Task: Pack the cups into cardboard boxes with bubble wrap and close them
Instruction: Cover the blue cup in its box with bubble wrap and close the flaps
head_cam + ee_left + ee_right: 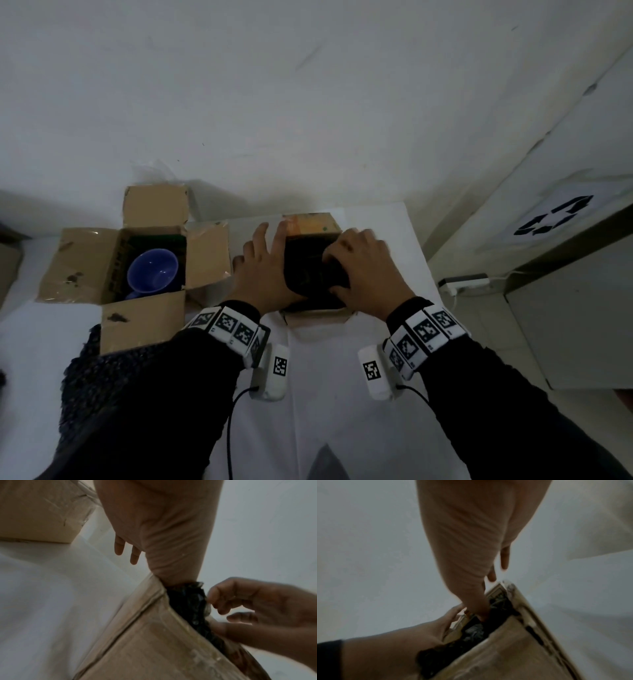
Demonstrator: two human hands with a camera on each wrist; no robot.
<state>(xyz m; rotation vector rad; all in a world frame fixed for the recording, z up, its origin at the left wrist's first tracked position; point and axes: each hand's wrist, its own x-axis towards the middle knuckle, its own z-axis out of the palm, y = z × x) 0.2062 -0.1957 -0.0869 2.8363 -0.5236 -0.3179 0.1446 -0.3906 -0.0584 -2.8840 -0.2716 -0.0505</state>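
On the white table [376, 222] stands a small cardboard box [313, 222] stuffed with dark bubble wrap [305, 274]. My left hand [263, 263] lies against the box's left side with straight, spread fingers, and its thumb presses down into the wrap [187, 599]. My right hand [363, 263] curls its fingers over the wrap's right part and pinches it [212, 601]. To the left is a second box [85, 260], flaps open, with a blue cup [152, 270] inside. What lies under the wrap is hidden.
The white wall stands directly behind both boxes. A dark bumpy sheet [89, 377] lies at the table's near left by my left sleeve. Right of the table are a cabinet with a recycling sign [555, 219] and a white power strip [466, 284].
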